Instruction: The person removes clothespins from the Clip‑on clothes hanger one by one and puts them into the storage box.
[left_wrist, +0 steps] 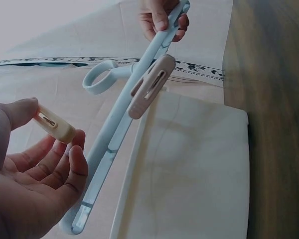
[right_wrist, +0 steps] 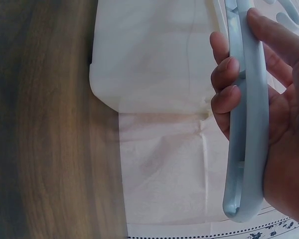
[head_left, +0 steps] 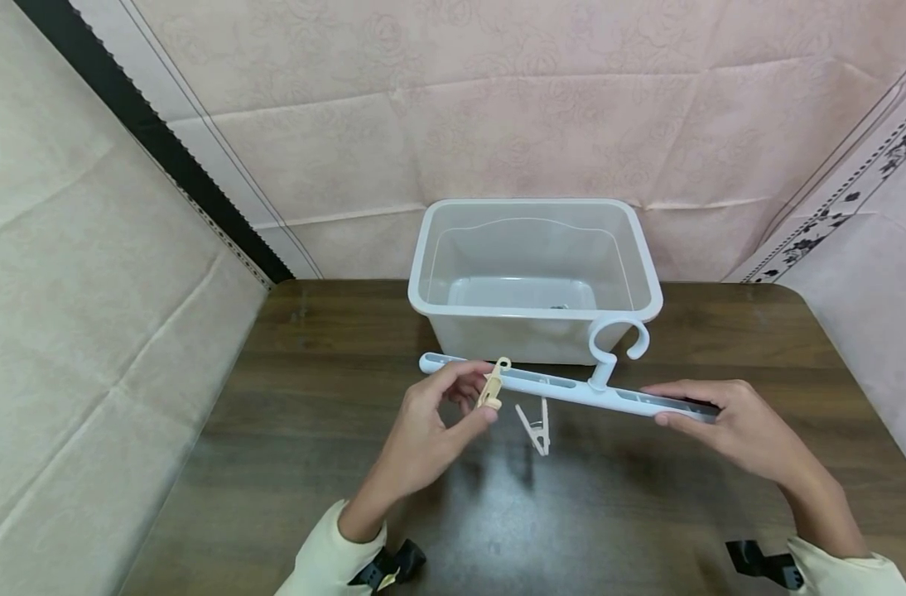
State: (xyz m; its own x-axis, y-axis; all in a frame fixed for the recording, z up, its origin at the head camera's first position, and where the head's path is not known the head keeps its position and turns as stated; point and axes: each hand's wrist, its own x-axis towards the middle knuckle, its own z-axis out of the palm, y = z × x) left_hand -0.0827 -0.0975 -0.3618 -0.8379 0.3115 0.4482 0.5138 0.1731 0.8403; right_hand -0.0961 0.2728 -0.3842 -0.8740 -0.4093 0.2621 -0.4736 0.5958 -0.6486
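Observation:
My right hand [head_left: 751, 426] grips one end of a light blue hanger [head_left: 624, 401], fingers wrapped round its bar in the right wrist view. The hanger is raised above the table, its hook pointing up. A pale pinkish clothespin [head_left: 540, 430] hangs from the bar left of the hook; the left wrist view shows this clothespin [left_wrist: 152, 87] clipped on. Between thumb and fingers, my left hand [head_left: 423, 434] pinches a yellow clothespin [head_left: 490, 389]. It is close to the bar's left part in the head view; whether they touch I cannot tell.
Behind the hanger, a whitish plastic bin [head_left: 513, 338] stands at the back of the dark wooden table [head_left: 304, 463]. Something small, too small to make out, shows on its floor. Pale patterned cloth [head_left: 542, 132] rises behind the table and at both sides.

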